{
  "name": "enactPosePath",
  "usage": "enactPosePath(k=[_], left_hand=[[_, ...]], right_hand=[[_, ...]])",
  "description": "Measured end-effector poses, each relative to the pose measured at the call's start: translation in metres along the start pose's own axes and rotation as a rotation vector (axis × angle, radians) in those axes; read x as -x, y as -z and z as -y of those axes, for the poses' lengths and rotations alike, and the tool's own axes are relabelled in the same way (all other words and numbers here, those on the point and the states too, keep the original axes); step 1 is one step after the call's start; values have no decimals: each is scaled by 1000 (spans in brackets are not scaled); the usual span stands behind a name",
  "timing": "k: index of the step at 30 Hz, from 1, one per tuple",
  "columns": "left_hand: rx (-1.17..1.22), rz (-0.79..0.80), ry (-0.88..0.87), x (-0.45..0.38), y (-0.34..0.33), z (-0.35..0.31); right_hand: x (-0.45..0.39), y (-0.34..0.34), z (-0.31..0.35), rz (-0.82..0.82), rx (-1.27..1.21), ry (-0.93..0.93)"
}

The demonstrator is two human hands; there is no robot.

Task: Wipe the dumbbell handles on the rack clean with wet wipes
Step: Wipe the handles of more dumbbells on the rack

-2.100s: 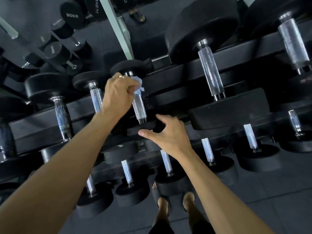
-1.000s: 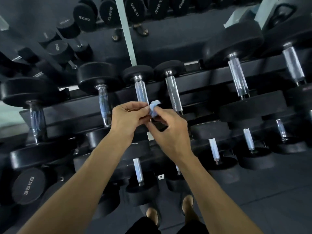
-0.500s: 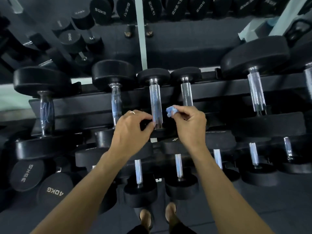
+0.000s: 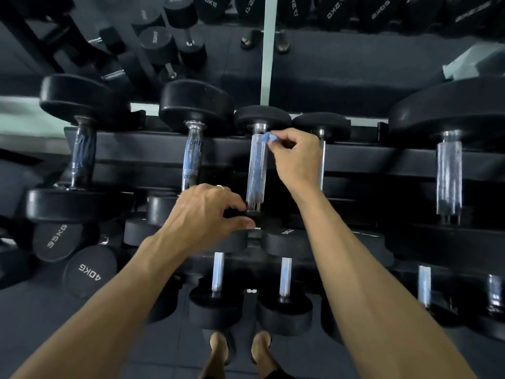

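At the far end of the knurled chrome handle (image 4: 257, 168), right hand (image 4: 296, 157) pinches a crumpled blue wipe (image 4: 267, 137); left hand (image 4: 203, 214) fingers curl round its near head (image 4: 257, 218).

Five dumbbell handles (image 4: 257, 165) ran along the rack's (image 4: 382, 160) upper tier, and four handles showed on the lower tier (image 4: 285, 277). One crumpled blue wet wipe (image 4: 267, 138) was in view. Two hands showed, the left hand (image 4: 205, 214) and the right hand (image 4: 296, 157). Two feet (image 4: 218, 348) stood below.
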State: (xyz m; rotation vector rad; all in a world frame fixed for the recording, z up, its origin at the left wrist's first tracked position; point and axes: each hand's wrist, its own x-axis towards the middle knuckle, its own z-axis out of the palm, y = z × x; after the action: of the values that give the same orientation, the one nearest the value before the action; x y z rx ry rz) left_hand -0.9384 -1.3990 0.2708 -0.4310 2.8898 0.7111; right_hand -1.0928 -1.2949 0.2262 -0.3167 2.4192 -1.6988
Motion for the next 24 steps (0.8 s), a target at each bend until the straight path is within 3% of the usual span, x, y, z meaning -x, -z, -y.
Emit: enactPosePath(k=[8, 10, 15, 21, 24], left_hand=[[22, -33, -25, -3, -2, 3], [30, -31, -21, -4, -3, 5], [25, -23, -3, -6, -4, 8], [-21, -19, -12, -6, -5, 8], [-23, -15, -16, -7, -5, 10]], right_hand=[[34, 15, -10, 217, 239, 68], [26, 13, -8, 189, 172, 47], [-4, -7, 2, -74, -19, -28], [21, 10, -20, 188, -20, -189], [-5, 2, -9, 61, -85, -227]])
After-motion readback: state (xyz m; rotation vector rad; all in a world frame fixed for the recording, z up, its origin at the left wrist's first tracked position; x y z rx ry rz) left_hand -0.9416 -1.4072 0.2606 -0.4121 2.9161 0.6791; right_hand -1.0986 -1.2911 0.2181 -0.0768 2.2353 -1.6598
